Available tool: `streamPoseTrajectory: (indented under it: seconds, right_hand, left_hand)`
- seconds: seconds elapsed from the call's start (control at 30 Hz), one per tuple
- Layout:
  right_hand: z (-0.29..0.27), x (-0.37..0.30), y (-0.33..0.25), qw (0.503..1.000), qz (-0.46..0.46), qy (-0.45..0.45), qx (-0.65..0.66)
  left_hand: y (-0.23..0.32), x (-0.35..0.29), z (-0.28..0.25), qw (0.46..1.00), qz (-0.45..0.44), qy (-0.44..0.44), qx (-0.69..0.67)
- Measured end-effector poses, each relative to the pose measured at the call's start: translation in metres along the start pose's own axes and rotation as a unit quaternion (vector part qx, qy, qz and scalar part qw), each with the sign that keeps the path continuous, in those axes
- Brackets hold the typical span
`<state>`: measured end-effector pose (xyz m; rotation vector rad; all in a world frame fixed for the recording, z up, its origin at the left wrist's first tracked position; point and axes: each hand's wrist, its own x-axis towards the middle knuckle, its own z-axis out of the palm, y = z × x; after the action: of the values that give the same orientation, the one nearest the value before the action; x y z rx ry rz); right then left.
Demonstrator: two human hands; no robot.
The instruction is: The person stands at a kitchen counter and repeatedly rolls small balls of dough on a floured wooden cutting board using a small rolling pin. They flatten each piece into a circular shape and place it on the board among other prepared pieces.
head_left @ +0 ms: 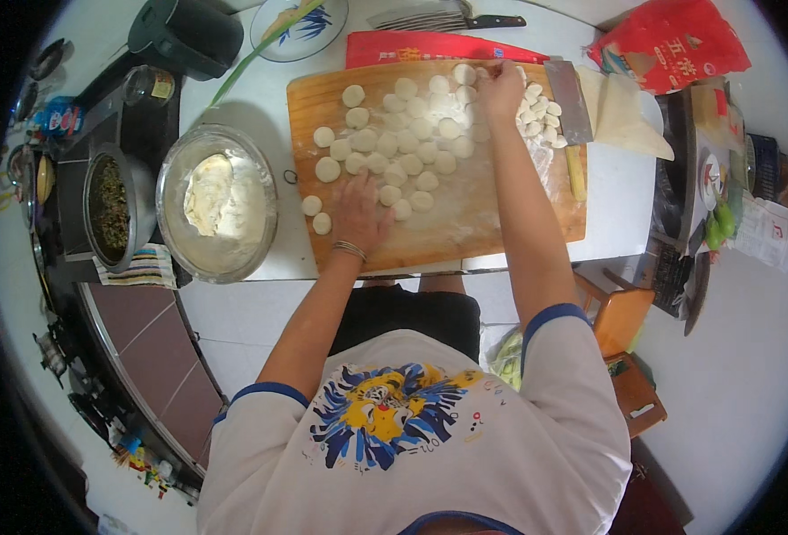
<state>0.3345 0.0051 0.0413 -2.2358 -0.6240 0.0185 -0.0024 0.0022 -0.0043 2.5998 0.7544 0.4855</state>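
Observation:
On the floured wooden board [465,227] lie several flat round dough discs [409,141], mostly across its left and middle. My left hand [361,214] rests among the lower discs, its fingers stretched out and touching the nearest ones. At the board's far edge, my right hand [501,91] has its fingers closed together; what they hold, if anything, is hidden. Beside that hand sits a heap of small cut dough pieces [538,114]. A broad metal blade [569,105] lies to their right, and a short yellowish stick [576,174] lies near the right edge.
Left of the board stands a clear bowl [265,218] with a dough lump [209,194]. Farther left is a metal bowl of dark chopped filling [109,203]. Behind the board are a plate [332,46], a knife [492,20] and red bags [672,46].

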Motion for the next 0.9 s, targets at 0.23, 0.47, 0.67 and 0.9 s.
streamPoseTrajectory:
  seconds: [0.23, 0.47, 0.67, 0.9]
  right_hand:
    - [-0.005, 0.008, 0.022, 0.931, -0.060, 0.012, -0.360]
    - [-0.016, -0.001, 0.019, 0.931, -0.138, -0.002, -0.337]
    - [-0.091, -0.092, -0.003, 0.986, -0.061, -0.062, -0.143]
    - [-0.110, -0.195, 0.049, 0.971, -0.089, -0.201, -0.096]
  left_hand:
    - [0.006, 0.003, -0.004, 1.000, -0.012, -0.005, -0.010]
    - [0.007, 0.003, -0.004, 1.000, -0.010, -0.011, 0.004]
    - [0.006, 0.003, -0.005, 0.999, -0.009, -0.006, 0.031]
    - [0.006, 0.003, -0.004, 1.000, -0.011, -0.017, 0.011]
